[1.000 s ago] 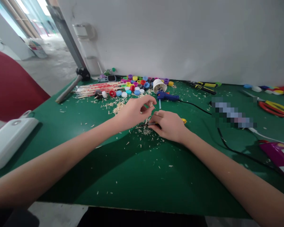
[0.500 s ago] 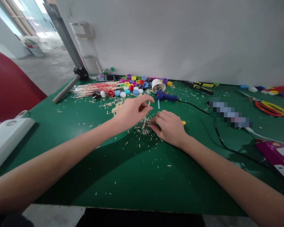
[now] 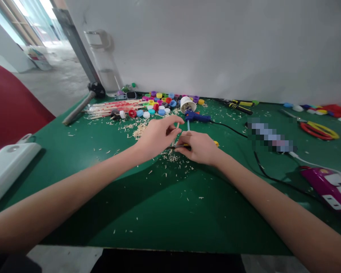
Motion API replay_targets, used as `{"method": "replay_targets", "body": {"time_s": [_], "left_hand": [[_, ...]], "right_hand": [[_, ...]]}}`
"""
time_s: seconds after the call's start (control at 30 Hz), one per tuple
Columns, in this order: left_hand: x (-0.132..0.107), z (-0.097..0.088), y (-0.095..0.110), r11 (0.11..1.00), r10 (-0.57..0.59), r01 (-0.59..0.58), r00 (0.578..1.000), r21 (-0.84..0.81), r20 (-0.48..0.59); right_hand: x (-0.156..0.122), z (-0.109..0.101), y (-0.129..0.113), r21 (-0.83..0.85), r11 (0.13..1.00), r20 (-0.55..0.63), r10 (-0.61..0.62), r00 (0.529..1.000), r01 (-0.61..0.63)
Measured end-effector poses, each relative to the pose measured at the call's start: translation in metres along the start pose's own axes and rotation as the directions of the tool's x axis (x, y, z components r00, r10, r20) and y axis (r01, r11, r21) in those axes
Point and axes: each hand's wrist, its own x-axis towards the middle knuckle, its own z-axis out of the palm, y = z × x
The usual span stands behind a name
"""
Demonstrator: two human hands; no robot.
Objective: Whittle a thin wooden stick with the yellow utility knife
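My left hand [image 3: 155,133] pinches a thin wooden stick [image 3: 178,125] between thumb and fingers and holds it upright over the table. Beside it, my right hand [image 3: 201,147] is closed around a knife [image 3: 185,145] with a dark front part. A yellow end [image 3: 216,143] shows past the far side of that hand. The knife lies across the lower part of the stick, whose bottom is partly hidden. Pale wood shavings [image 3: 172,157] are scattered beneath both hands, and a thicker pile [image 3: 139,131] lies behind my left wrist.
Behind the hands are a blue glue gun [image 3: 198,116], a white cup [image 3: 187,104], coloured bottle caps [image 3: 161,110] and wrapped sticks [image 3: 116,107]. A hammer [image 3: 82,106] lies left. Pliers [image 3: 238,106], scissors [image 3: 319,129], cables and a purple power strip [image 3: 325,185] are on the right.
My right hand has shifted slightly left and up, bringing the knife across the stick. My left hand keeps its pinch on the stick. The whole view has moved a little.
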Motion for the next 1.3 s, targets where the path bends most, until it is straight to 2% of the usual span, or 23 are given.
{"method": "replay_targets", "body": {"time_s": [0.17,0.37,0.6,0.7,0.83,1.07,1.2,1.3], "left_hand": [[-0.003,0.001,0.004,0.998,0.038,-0.039,0.999,0.044,0.018],[-0.002,0.001,0.000,0.998,0.025,-0.026,0.999,0.054,0.026],[0.001,-0.002,-0.005,1.000,-0.021,0.020,1.000,0.007,0.021],[0.001,-0.002,-0.006,0.999,-0.036,0.037,0.999,-0.027,0.024],[0.000,-0.002,-0.002,0.998,-0.026,0.029,0.999,-0.054,0.046],[-0.002,-0.001,0.003,0.999,-0.023,0.025,0.998,-0.035,0.062],[-0.003,-0.003,0.004,1.000,0.006,-0.007,0.997,0.015,0.081],[-0.002,-0.005,0.005,0.999,-0.006,0.000,0.995,0.054,0.098]], "right_hand": [[0.000,0.002,0.001,0.024,0.999,0.020,-0.029,0.999,0.028],[-0.009,0.012,-0.003,-0.139,0.988,-0.115,-0.081,0.990,0.065],[-0.017,0.015,-0.011,-0.248,0.967,-0.275,-0.122,0.954,0.052],[-0.014,0.011,-0.010,-0.227,0.972,-0.239,-0.116,0.964,0.061],[-0.007,0.005,-0.005,-0.097,0.993,-0.119,-0.078,0.990,0.066],[0.001,0.004,0.002,-0.009,0.999,-0.001,-0.048,0.999,0.048],[-0.001,0.006,-0.001,-0.025,0.999,0.003,-0.032,0.999,0.032],[-0.008,0.011,-0.005,-0.130,0.991,-0.083,-0.046,0.996,0.035]]}}
